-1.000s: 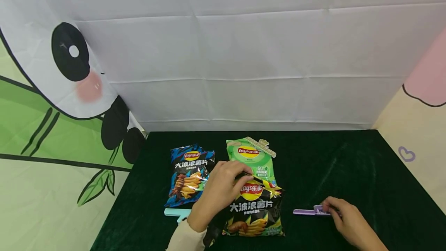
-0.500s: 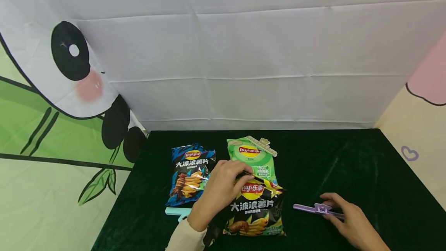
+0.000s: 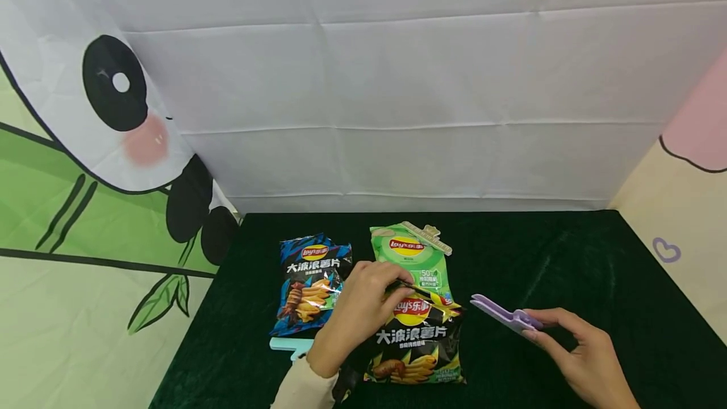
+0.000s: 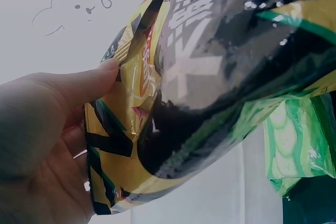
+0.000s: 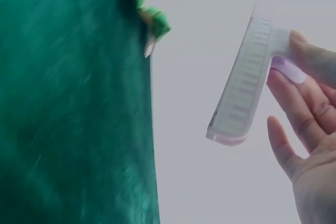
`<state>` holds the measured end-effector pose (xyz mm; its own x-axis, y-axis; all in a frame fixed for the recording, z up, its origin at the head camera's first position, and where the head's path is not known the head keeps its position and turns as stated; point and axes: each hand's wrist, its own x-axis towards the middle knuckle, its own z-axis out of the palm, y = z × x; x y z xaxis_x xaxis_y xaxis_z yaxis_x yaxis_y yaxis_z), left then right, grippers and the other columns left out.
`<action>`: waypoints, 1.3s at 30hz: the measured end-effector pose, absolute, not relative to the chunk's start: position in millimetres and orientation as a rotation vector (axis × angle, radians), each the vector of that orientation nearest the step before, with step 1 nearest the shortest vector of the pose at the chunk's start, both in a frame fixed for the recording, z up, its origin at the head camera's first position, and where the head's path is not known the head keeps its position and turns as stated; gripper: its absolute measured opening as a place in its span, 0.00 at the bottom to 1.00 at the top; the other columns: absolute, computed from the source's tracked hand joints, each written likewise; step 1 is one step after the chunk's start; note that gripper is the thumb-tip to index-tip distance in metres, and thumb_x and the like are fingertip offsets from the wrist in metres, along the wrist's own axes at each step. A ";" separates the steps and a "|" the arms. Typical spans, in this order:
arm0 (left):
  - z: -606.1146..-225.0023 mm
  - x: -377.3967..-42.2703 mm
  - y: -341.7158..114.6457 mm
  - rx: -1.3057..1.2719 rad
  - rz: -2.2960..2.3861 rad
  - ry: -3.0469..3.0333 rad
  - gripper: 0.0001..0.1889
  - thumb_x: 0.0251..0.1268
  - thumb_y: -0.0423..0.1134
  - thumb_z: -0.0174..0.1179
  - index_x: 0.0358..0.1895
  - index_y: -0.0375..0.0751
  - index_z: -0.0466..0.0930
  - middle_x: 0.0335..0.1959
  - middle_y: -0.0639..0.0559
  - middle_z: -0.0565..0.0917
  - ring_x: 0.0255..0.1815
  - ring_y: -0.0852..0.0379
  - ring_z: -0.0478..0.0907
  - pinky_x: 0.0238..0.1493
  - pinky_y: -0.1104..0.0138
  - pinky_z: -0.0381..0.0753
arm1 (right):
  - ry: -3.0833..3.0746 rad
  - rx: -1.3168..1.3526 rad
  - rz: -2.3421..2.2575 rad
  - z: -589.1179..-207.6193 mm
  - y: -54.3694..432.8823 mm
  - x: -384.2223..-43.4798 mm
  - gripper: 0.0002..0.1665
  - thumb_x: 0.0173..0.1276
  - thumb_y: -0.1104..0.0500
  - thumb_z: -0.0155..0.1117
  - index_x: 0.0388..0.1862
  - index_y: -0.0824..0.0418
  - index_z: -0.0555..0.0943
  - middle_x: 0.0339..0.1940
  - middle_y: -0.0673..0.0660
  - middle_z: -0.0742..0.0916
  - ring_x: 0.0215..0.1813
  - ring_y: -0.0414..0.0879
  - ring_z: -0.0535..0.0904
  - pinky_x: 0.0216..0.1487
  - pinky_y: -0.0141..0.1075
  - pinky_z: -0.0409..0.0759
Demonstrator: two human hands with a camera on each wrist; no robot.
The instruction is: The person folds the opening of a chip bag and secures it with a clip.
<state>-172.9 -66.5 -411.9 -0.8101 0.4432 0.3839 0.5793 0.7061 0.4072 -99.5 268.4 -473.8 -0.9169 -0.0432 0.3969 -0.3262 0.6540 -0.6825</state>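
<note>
A black chip bag (image 3: pixel 414 346) is at the near side of the dark green cloth (image 3: pixel 568 276), around its middle, printed front showing. The left hand (image 3: pixel 366 292) pinches the bag's far edge, thumb on the yellow part of the wrapper and fingers behind it. Close to the right of the bag, but apart from it, a purple clip (image 3: pixel 502 314) slants, its left end farther away than its right. The right hand (image 3: pixel 587 349) pinches the clip's handle between thumb and fingers, the little finger standing apart; whether the clip's jaws are parted I cannot tell. Beyond the black bag lies a green chip bag (image 3: pixel 406 264), its near end hidden behind it, with a beige clip (image 3: pixel 427 239) across its far right corner. To the left lies a blue chip bag (image 3: pixel 307 286), and at its near edge a pale blue clip (image 3: pixel 291 346), partly covered by the left forearm. Beside the cream sleeve (image 3: pixel 307 389) shows a dark patterned thing (image 3: pixel 345 385), mostly hidden. A white backdrop (image 3: pixel 397 81) rises at the far side
</note>
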 end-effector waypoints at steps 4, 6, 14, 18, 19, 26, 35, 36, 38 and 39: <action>-411.4 -172.8 -66.0 -0.815 -0.761 -2.660 0.05 0.67 0.49 0.66 0.41 0.57 0.85 0.40 0.65 0.89 0.42 0.65 0.84 0.56 0.60 0.77 | -2.443 0.304 1.224 -463.6 259.6 -96.7 0.20 0.56 0.73 0.74 0.45 0.55 0.87 0.43 0.36 0.89 0.47 0.26 0.78 0.49 0.14 0.73; -411.2 -172.8 -66.2 -0.816 -0.758 -2.662 0.05 0.67 0.49 0.66 0.41 0.56 0.85 0.40 0.65 0.90 0.42 0.65 0.84 0.56 0.60 0.77 | -2.416 0.339 1.241 -461.7 255.2 -98.5 0.21 0.54 0.74 0.75 0.44 0.55 0.87 0.42 0.36 0.89 0.53 0.23 0.76 0.57 0.14 0.69; -410.3 -170.9 -68.2 -0.852 -0.759 -2.659 0.06 0.66 0.49 0.66 0.41 0.56 0.85 0.41 0.64 0.90 0.42 0.65 0.84 0.57 0.60 0.76 | -2.372 0.493 1.228 -463.2 236.1 -113.0 0.26 0.49 0.74 0.78 0.42 0.50 0.87 0.40 0.41 0.92 0.42 0.27 0.83 0.68 0.18 0.60; -410.1 -170.5 -68.7 -0.870 -0.753 -2.653 0.06 0.66 0.49 0.66 0.42 0.56 0.85 0.41 0.64 0.90 0.43 0.65 0.84 0.58 0.60 0.76 | -2.354 0.477 1.264 -461.7 230.6 -114.6 0.24 0.50 0.73 0.78 0.42 0.50 0.88 0.39 0.44 0.92 0.42 0.29 0.82 0.66 0.19 0.60; -409.9 -170.4 -68.7 -0.872 -0.756 -2.650 0.06 0.66 0.49 0.67 0.42 0.56 0.85 0.41 0.64 0.90 0.43 0.65 0.84 0.58 0.60 0.76 | -2.347 0.481 1.270 -461.1 229.7 -114.9 0.24 0.49 0.73 0.78 0.42 0.51 0.88 0.39 0.45 0.92 0.41 0.29 0.82 0.66 0.19 0.60; -406.7 -167.9 -67.2 -0.934 -0.757 -2.609 0.06 0.64 0.48 0.68 0.41 0.56 0.87 0.41 0.64 0.90 0.45 0.64 0.84 0.59 0.59 0.73 | -2.401 0.482 1.249 -459.1 225.4 -115.6 0.22 0.52 0.71 0.78 0.43 0.49 0.88 0.38 0.43 0.91 0.45 0.28 0.79 0.60 0.18 0.67; -394.8 -166.1 -86.3 -1.099 -0.860 -2.770 0.17 0.69 0.39 0.65 0.59 0.55 0.82 0.52 0.60 0.88 0.50 0.62 0.82 0.56 0.67 0.77 | -2.391 0.547 1.310 -455.4 208.8 -113.0 0.21 0.57 0.69 0.76 0.46 0.49 0.87 0.42 0.46 0.90 0.41 0.35 0.80 0.45 0.23 0.76; -394.2 -166.0 -88.7 -1.093 -0.902 -2.771 0.18 0.69 0.38 0.64 0.60 0.53 0.80 0.52 0.58 0.87 0.49 0.62 0.82 0.54 0.69 0.79 | -2.382 0.557 1.314 -454.9 206.2 -114.4 0.20 0.57 0.69 0.76 0.45 0.49 0.87 0.42 0.46 0.90 0.42 0.35 0.80 0.45 0.23 0.76; -394.3 -165.5 -92.1 -1.073 -0.995 -2.754 0.18 0.68 0.36 0.65 0.60 0.50 0.77 0.49 0.56 0.85 0.47 0.61 0.80 0.51 0.70 0.82 | -2.380 0.564 1.316 -453.5 201.4 -116.5 0.20 0.57 0.69 0.76 0.45 0.48 0.87 0.42 0.45 0.90 0.42 0.35 0.80 0.45 0.23 0.77; -394.5 -164.8 -93.3 -1.055 -1.028 -2.748 0.19 0.68 0.35 0.65 0.59 0.50 0.75 0.48 0.56 0.83 0.47 0.61 0.80 0.51 0.70 0.83 | -2.384 0.560 1.319 -452.5 198.9 -117.5 0.20 0.57 0.69 0.76 0.45 0.48 0.87 0.42 0.44 0.90 0.42 0.35 0.80 0.45 0.23 0.77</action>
